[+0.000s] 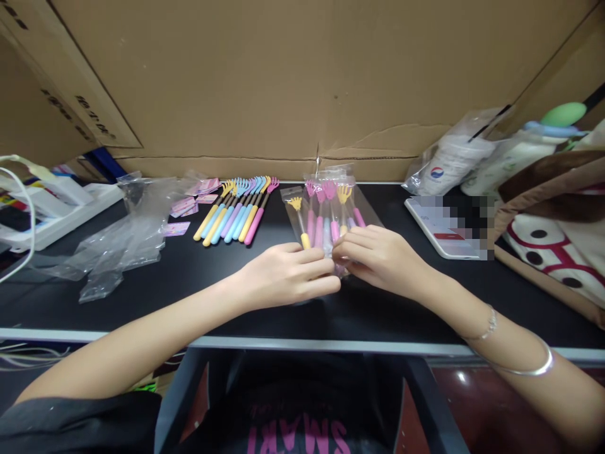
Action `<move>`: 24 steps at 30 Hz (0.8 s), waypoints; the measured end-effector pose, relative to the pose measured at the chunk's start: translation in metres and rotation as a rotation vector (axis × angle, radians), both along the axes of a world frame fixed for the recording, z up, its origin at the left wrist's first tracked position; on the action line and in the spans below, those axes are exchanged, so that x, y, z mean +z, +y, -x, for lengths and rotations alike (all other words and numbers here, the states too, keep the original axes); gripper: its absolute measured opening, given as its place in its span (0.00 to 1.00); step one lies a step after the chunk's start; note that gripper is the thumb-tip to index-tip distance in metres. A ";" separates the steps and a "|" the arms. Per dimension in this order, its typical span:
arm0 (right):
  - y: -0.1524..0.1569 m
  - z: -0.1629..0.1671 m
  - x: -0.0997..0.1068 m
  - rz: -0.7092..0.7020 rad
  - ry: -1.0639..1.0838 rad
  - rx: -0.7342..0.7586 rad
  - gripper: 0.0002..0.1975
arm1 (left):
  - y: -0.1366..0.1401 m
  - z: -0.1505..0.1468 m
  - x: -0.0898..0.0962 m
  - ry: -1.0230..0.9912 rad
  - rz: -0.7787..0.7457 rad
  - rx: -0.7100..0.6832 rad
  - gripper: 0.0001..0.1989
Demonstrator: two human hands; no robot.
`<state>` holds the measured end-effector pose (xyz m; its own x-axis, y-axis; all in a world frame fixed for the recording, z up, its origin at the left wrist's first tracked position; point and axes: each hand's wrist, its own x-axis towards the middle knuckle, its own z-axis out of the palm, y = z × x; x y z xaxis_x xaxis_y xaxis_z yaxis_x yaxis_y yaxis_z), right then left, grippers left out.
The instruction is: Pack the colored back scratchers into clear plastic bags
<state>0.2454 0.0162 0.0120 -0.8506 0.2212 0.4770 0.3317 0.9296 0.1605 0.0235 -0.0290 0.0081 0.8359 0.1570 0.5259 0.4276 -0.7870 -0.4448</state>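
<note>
Our shirt (297, 416) sits below our left hand (288, 274) and right hand (382, 255), both curled nearly closed on clear bags (316, 221) best kept flat.

Left fingers (317, 270), right fingers (353, 246) at bagged back scratchers (319, 230) — loose scratchers (231, 222) leftward.

my left hand (288, 274) and right hand (385, 258) hide their grip and the lower ends of bagged scratchers (319, 230); the phone (432, 227) is partly blurred, the cloth bag (548, 252) cut off.
</note>
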 end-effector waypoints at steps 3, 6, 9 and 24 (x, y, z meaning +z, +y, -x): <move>-0.002 0.000 0.000 0.007 0.022 -0.008 0.06 | 0.001 0.000 -0.001 -0.077 -0.061 0.032 0.06; -0.003 0.000 -0.002 0.049 0.055 -0.013 0.06 | 0.003 0.000 -0.002 -0.114 -0.076 0.057 0.05; -0.004 0.001 -0.004 0.173 0.104 -0.031 0.05 | 0.003 0.000 -0.002 -0.121 -0.070 0.074 0.05; -0.001 0.006 -0.004 1.073 0.306 0.018 0.14 | 0.000 -0.001 -0.004 -0.223 0.069 0.043 0.11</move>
